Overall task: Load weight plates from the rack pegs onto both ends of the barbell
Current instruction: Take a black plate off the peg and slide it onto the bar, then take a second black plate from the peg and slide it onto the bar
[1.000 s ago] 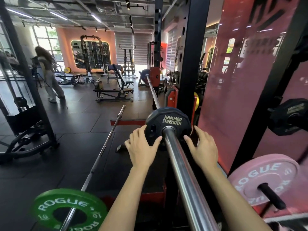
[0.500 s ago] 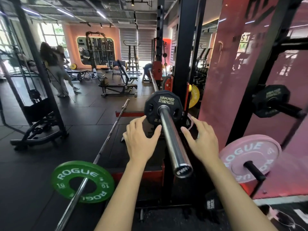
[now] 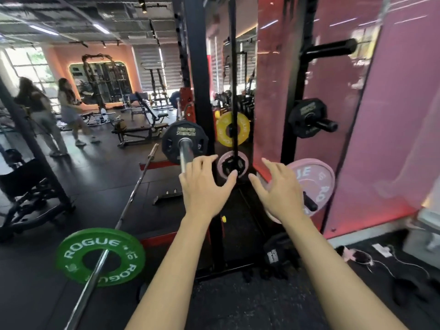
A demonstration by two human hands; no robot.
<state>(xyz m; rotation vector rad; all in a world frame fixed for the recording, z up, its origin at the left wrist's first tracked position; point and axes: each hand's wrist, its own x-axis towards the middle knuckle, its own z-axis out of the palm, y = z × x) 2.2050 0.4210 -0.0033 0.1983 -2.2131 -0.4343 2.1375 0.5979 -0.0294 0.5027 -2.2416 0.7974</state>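
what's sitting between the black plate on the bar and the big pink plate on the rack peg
In the head view, between the black plate and big pink plate: both open hands, left and right, plus the black rack upright.

We are looking from one head-worn wide-angle camera, facing forward and down. We are standing close to the rack upright (image 3: 198, 96), hands (image 3: 204, 186) within reach.

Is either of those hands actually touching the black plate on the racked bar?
Apart. In the head view both the left hand and right hand are open with fingers spread, nearer the camera than the black plate, gripping nothing.
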